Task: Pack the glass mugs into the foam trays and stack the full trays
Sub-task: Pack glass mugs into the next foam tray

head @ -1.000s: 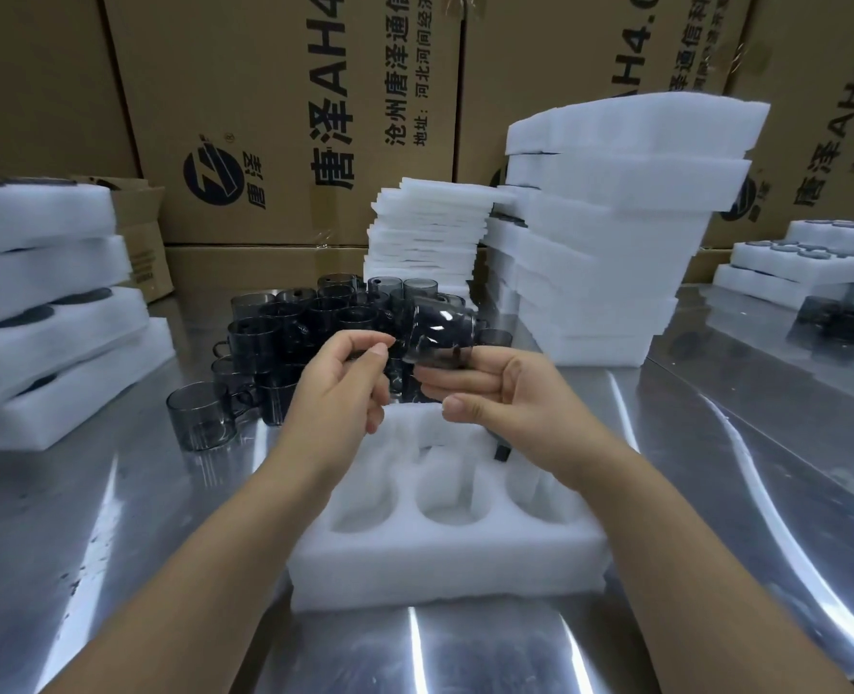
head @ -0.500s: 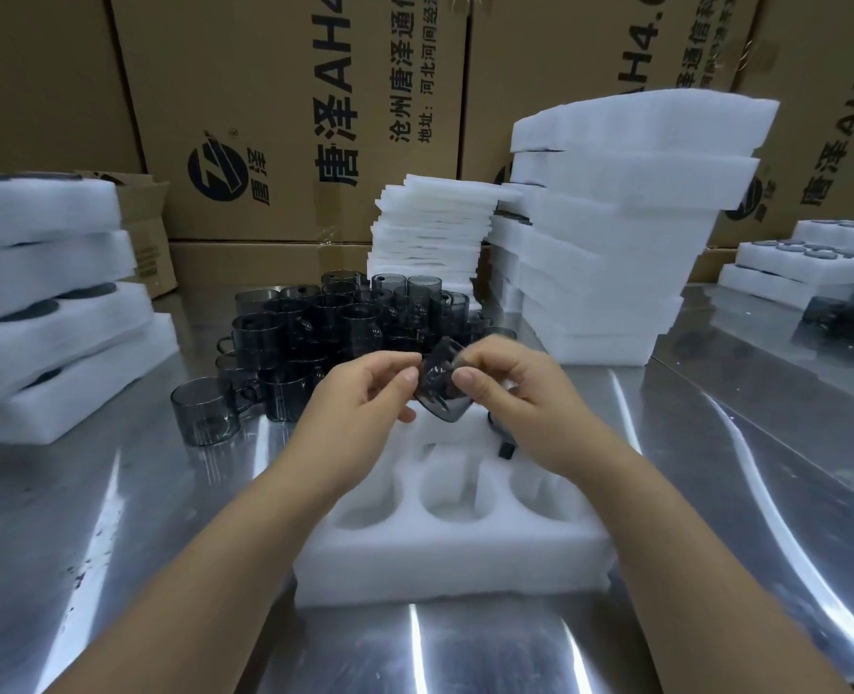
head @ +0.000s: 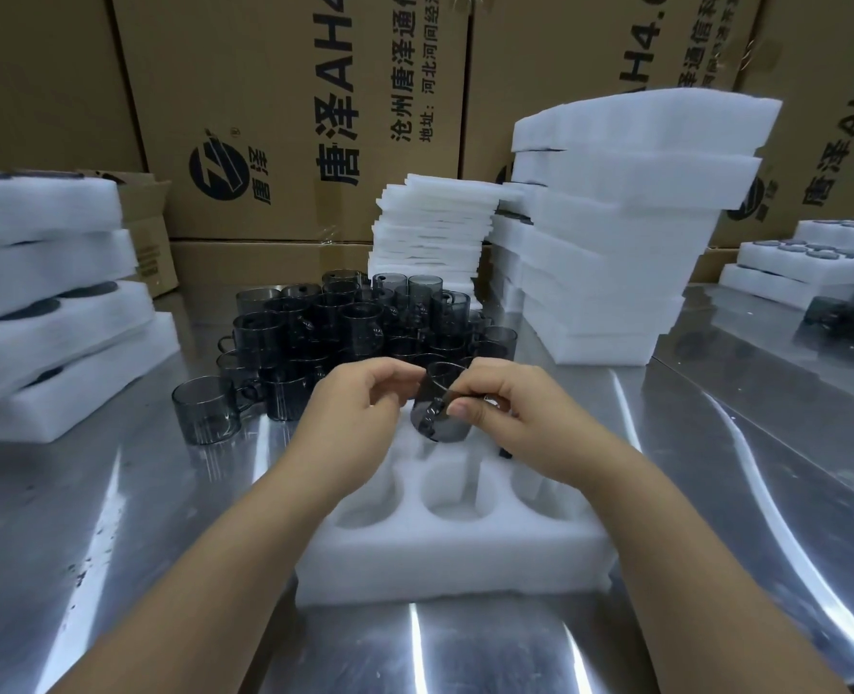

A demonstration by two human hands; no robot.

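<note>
Head view, mug [head: 443, 424] pinched between fingers [head: 466, 409]

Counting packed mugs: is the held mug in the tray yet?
Out: the right hand holds the mug tilted over the tray, not seated in any pocket.

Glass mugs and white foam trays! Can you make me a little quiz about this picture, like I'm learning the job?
1. True or false: the three near pockets of the front foam tray are full of mugs.
2. Where is the held mug? A) in the air above the front foam tray B) on the floor C) inside a drawer
3. Fill in: the thumb lying across the held mug belongs to the ___ hand.
Key: 1 false, they are empty. 2 A. 3 right hand.
</note>
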